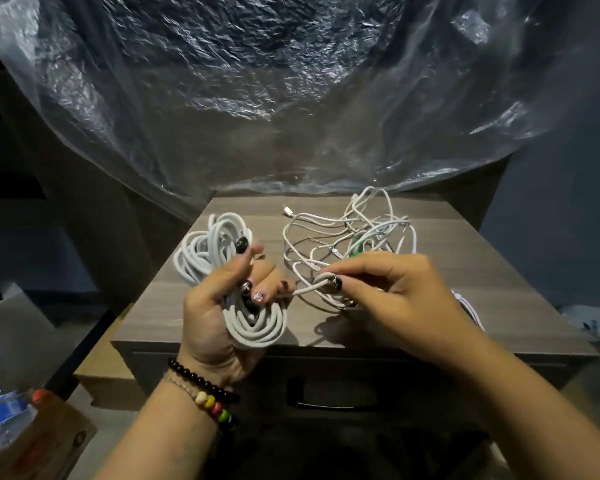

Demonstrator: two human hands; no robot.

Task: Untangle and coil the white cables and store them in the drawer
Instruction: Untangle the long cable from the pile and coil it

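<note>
Coiling stage: left hand (219,306) grips a thick bundle of round, smooth white cable, its fingers and thumb curled round the middle of the loops.
Coiled bundle (222,282): many oval loops of matte white cord, held above the front left of the cabinet top; loops fan out above and below the fist.
Free strand (307,289): one white length runs from the bundle rightward to the right hand.
Right hand (388,292): thumb and forefinger pinch the strand near a small loop; remaining fingers bent loosely behind.
Tangled cables (354,237): thinner white cords in a loose, irregular knot of open curves, lying on the rear right of the top; a green piece shows within, and a small white plug (287,212) lies at its left rear edge.
Cabinet top (465,289): flat, grey-brown wood-grain laminate, rectangular.
Drawer (333,393): front face just below the top, closed, with a dark recessed slot handle.
Wrist: dark round beads and a string of coloured beads (215,403) on the left wrist.
Backdrop: crinkled, glossy clear plastic sheet (291,81) draped behind the cabinet.
Lower left: cardboard box (49,441), brown and matte.
</note>
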